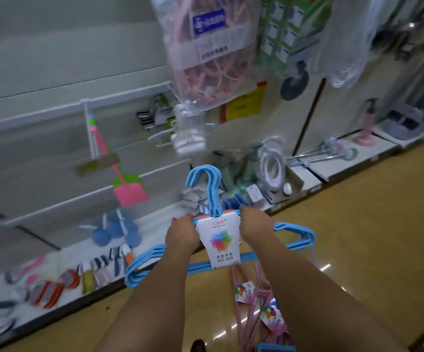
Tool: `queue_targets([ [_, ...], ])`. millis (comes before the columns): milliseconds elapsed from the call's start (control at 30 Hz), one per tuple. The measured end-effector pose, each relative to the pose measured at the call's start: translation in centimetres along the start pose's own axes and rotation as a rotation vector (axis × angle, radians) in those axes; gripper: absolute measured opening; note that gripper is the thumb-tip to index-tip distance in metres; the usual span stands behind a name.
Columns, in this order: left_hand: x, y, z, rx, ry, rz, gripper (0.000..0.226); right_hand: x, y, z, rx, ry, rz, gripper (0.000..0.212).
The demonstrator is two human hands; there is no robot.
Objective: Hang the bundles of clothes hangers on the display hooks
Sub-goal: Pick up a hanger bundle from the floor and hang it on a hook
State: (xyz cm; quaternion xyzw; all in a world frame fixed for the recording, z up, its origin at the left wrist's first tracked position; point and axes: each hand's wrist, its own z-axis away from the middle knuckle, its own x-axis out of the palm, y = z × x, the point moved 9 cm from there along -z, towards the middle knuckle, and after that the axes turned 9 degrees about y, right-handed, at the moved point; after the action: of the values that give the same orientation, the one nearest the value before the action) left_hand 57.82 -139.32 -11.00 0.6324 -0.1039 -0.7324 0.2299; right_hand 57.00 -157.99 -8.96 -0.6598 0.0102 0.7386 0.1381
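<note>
Pink hanger bundles lie low over the floor. Above them, left hand and right hand grasp a blue hanger bundle beside its label, hooks upward. Beyond: shelf, white display hook.

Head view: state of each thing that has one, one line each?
blue hanger bundle: held up in both hands, hooks upward, not on a display hook.
left hand: grips the bundle left of its label.
right hand: grips the bundle right of its label.
pink hanger bundles: low beside the right arm, not hung; support unclear.
pink fly swatter: hanging on the wall panel.
bagged pink rack: hanging high on the display.
</note>
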Motion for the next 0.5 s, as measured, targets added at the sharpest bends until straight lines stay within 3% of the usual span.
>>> queue_targets([
  [500, -13.6, -22.6, 7.0, -0.332, 0.240, 0.094, 0.048, 2.1, -25.1, 8.9, -0.424, -0.022, 0.069, 0.027],
])
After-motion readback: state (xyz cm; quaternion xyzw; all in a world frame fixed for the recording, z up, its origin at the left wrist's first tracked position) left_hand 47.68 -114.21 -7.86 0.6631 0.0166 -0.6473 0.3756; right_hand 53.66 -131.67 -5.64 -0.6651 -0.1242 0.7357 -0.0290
